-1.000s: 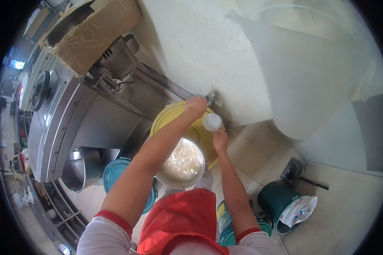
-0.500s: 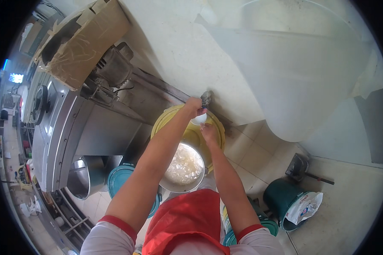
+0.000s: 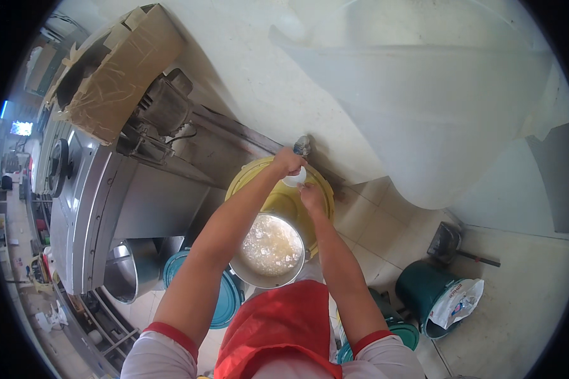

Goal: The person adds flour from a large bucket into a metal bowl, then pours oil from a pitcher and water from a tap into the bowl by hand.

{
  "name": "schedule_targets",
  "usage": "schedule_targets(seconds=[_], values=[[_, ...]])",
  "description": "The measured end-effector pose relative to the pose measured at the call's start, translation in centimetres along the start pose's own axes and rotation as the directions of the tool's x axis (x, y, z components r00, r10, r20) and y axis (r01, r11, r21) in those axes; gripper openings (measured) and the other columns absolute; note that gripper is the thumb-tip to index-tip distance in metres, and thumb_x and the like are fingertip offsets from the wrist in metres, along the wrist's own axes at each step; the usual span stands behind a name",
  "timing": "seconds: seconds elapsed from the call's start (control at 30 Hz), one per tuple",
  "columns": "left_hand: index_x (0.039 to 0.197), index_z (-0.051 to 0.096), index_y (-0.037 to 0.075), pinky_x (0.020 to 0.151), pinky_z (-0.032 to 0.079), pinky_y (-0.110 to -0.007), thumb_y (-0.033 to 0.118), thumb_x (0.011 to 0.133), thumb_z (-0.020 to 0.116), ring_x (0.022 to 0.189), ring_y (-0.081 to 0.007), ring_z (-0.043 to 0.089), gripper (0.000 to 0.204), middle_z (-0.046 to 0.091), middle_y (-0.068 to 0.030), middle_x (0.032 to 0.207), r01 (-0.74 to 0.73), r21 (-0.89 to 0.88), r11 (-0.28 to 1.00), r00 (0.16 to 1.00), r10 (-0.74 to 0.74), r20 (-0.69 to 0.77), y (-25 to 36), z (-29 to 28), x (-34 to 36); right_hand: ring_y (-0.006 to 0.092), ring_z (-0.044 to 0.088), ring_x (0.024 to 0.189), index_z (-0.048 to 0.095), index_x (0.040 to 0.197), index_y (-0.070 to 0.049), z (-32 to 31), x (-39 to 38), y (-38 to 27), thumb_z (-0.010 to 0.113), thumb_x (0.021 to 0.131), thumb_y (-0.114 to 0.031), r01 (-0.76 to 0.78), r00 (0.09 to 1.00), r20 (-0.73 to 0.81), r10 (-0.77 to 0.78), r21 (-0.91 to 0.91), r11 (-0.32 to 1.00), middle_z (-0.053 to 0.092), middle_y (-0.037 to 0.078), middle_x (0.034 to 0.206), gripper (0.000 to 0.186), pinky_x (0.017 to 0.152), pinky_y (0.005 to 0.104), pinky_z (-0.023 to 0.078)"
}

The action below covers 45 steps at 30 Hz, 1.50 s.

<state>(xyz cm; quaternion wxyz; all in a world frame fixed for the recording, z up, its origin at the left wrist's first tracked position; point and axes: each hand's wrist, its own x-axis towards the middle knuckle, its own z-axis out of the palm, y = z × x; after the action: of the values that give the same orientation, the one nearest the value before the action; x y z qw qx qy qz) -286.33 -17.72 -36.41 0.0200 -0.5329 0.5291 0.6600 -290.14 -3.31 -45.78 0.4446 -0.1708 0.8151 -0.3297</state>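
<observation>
Both my arms reach forward over a large round yellow barrel [image 3: 319, 218] standing by the wall. My left hand [image 3: 289, 162] is closed at the upper edge of a small white cup [image 3: 294, 178], close to a dark grey fitting on the wall, perhaps a tap [image 3: 302, 146]; what its fingers grip is hidden. My right hand [image 3: 309, 194] pinches the lower right edge of the cup. Between my forearms, a round metal pot [image 3: 236, 268] of pale, lumpy, foamy liquid [image 3: 270, 245] sits at the barrel's near side, against my red apron [image 3: 273, 325]. Neither hand touches the pot.
A steel machine [image 3: 85, 215] with a motor [image 3: 167, 104] and a cardboard box [image 3: 123, 72] stands left. Below are a steel bowl [image 3: 133, 268] and a teal lid [image 3: 224, 300]. Right are a green bucket [image 3: 417, 287], a dustpan [image 3: 446, 243] and a large translucent plastic sheet [image 3: 449, 114].
My hands stay at the white cup with almost no movement. The whole view has shifted slightly, and the liquid's surface in the pot looks a little different.
</observation>
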Motion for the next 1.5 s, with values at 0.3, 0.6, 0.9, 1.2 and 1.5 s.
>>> schedule_targets(seconds=[0.3,0.6,0.9,1.2,1.5], values=[[0.065,0.058,-0.004,0.044,0.049,-0.029,0.0,0.073,0.069,0.051,-0.0161,0.053,0.015,0.054,-0.0079,0.061,-0.045,0.018,0.999,0.997,0.044,0.066,0.2,-0.6,-0.8,0.0308,0.061,0.07,0.065,0.075,-0.003,0.8,0.6,0.5,0.059,0.083,-0.035,0.032,0.999,-0.018,-0.032,-0.007,0.999,0.064,0.016,0.071,0.033,0.067,0.0411,0.043],[0.065,0.059,-0.008,0.041,0.049,-0.03,-0.001,0.072,0.068,0.05,-0.0163,0.053,0.013,0.055,-0.0097,0.06,-0.05,0.045,0.998,0.997,0.047,0.066,-0.4,-1.0,-0.8,0.0299,0.061,0.071,0.066,0.077,-0.003,1.0,0.5,1.1,0.062,0.082,-0.036,0.039,0.998,-0.05,-0.039,-0.011,0.999,0.064,0.016,0.073,0.034,0.069,0.0401,0.044],[0.066,0.061,-0.008,0.043,0.052,-0.03,0.001,0.073,0.07,0.05,-0.0175,0.054,0.014,0.056,-0.0103,0.061,-0.095,0.099,0.991,0.993,0.087,0.079,-1.1,-1.3,-0.7,0.0297,0.06,0.071,0.065,0.076,-0.002,0.6,0.1,0.9,0.061,0.082,-0.036,-0.009,1.0,-0.026,0.01,0.026,1.0,0.064,0.016,0.073,0.034,0.069,0.0406,0.043],[0.063,0.061,-0.01,0.043,0.05,-0.03,0.001,0.07,0.071,0.052,-0.0189,0.058,0.017,0.058,-0.0124,0.061,-0.096,0.199,0.975,0.993,0.08,0.085,-1.8,-1.6,0.1,0.0293,0.06,0.069,0.064,0.075,-0.002,0.7,0.6,1.5,0.06,0.083,-0.036,0.039,0.999,-0.016,-0.039,0.025,0.999,0.063,0.015,0.069,0.035,0.067,0.0405,0.043],[0.072,0.067,-0.001,0.064,0.051,-0.036,0.027,0.063,0.076,0.064,-0.0317,0.062,0.031,0.064,-0.0189,0.071,-0.312,0.791,0.527,0.949,0.203,0.239,-2.7,-3.1,1.6,0.0255,0.056,0.064,0.063,0.075,0.001,0.4,0.1,0.9,0.059,0.081,-0.035,0.038,0.999,0.0,-0.038,0.025,0.999,0.06,0.015,0.066,0.036,0.062,0.0399,0.04]])
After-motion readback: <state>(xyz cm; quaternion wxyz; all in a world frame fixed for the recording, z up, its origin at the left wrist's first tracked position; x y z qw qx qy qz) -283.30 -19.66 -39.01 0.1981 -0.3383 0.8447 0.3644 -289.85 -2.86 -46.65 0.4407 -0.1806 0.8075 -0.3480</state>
